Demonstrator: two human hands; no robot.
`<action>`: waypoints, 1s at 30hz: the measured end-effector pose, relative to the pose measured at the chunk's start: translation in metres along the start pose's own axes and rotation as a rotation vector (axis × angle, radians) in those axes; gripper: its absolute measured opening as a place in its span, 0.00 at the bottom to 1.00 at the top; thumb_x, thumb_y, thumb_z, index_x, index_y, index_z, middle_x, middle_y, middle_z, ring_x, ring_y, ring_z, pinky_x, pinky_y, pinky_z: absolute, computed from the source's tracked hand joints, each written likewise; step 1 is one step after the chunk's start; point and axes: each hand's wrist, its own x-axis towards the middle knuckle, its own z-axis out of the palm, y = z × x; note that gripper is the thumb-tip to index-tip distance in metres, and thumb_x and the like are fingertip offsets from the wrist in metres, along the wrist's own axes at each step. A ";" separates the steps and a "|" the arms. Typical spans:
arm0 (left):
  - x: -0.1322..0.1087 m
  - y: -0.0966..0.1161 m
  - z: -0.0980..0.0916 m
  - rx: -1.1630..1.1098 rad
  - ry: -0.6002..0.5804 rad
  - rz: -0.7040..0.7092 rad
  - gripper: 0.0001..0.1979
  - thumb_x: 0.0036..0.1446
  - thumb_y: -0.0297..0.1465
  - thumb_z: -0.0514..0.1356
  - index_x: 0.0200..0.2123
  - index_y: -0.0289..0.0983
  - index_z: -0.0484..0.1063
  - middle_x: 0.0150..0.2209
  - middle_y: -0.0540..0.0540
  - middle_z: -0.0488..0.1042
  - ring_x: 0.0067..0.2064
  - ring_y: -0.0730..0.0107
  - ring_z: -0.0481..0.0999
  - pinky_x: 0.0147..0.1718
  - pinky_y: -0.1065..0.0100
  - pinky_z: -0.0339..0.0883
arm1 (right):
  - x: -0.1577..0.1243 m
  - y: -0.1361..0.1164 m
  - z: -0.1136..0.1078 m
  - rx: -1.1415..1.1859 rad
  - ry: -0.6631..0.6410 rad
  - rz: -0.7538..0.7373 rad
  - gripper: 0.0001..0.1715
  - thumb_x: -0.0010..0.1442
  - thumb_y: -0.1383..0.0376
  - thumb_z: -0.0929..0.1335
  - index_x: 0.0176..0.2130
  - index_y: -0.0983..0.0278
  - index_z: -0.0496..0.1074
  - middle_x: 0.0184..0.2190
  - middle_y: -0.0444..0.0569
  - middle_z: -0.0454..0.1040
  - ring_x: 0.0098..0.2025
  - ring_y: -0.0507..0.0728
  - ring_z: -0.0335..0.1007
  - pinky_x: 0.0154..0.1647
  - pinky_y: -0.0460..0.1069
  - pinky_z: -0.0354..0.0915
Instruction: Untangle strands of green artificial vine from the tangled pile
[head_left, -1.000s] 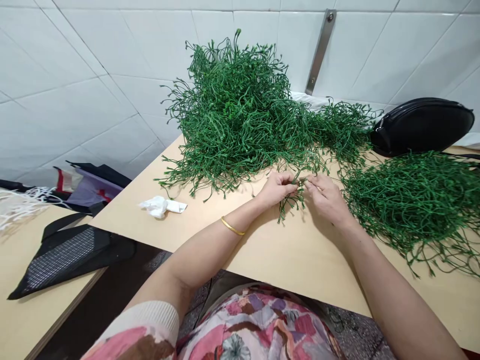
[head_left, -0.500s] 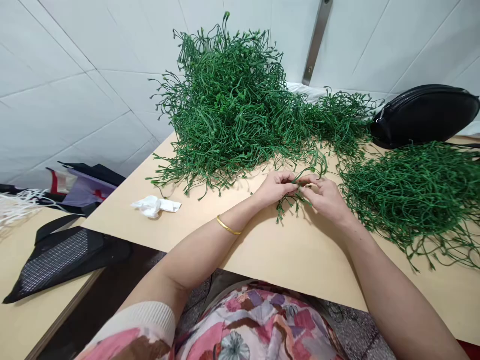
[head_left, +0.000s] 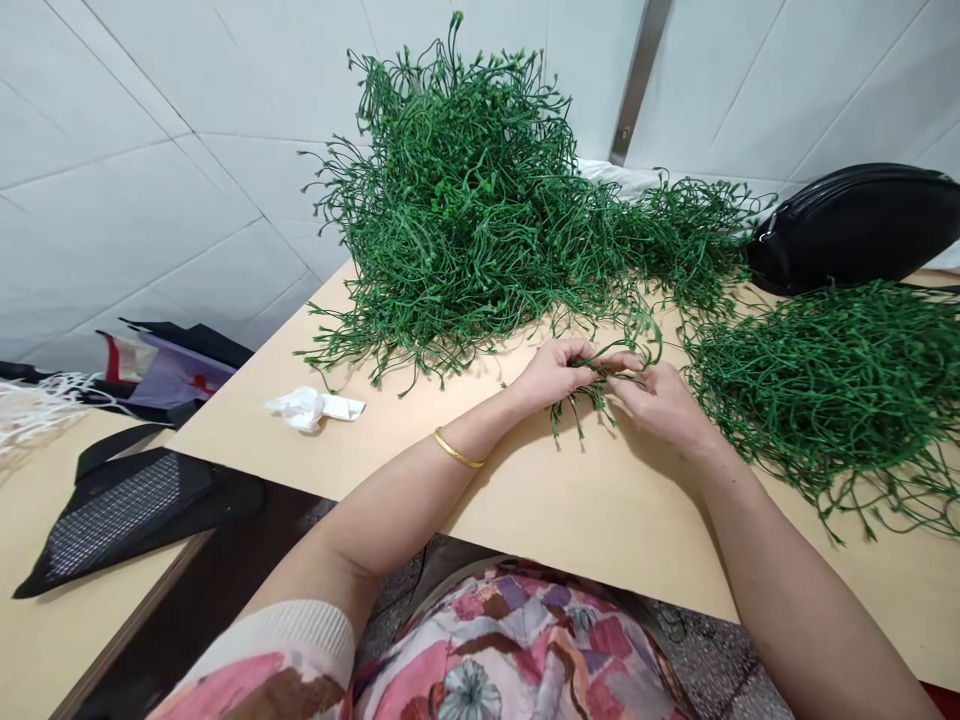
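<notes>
My left hand (head_left: pixel 553 372) and my right hand (head_left: pixel 660 402) meet over the light wooden table (head_left: pixel 570 500), fingers pinched on a small green plastic sprig (head_left: pixel 589 398) whose thin stems hang down between them. A gold bangle sits on my left wrist. Just behind my hands lies a big heap of the same green stems (head_left: pixel 480 220), piled against the tiled wall. A second, flatter pile of green stems (head_left: pixel 832 385) spreads to the right of my right hand.
A crumpled white tissue (head_left: pixel 313 408) lies near the table's left edge. A black pouch (head_left: pixel 855 228) rests at the back right. On a lower table at left are a black mesh bag (head_left: pixel 124 510) and folded bags (head_left: pixel 169 365).
The hands stay together on the sprig with small finger movements. The view has tilted slightly, so everything sits a little lower or shifted in the picture.
</notes>
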 end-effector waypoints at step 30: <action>-0.004 0.003 0.008 0.110 0.010 0.125 0.12 0.51 0.29 0.55 0.18 0.35 0.59 0.17 0.54 0.57 0.22 0.79 0.56 0.24 0.71 0.51 | 0.008 0.012 0.027 0.248 0.344 0.076 0.08 0.53 0.61 0.63 0.28 0.63 0.67 0.28 0.47 0.70 0.33 0.54 0.65 0.40 0.50 0.62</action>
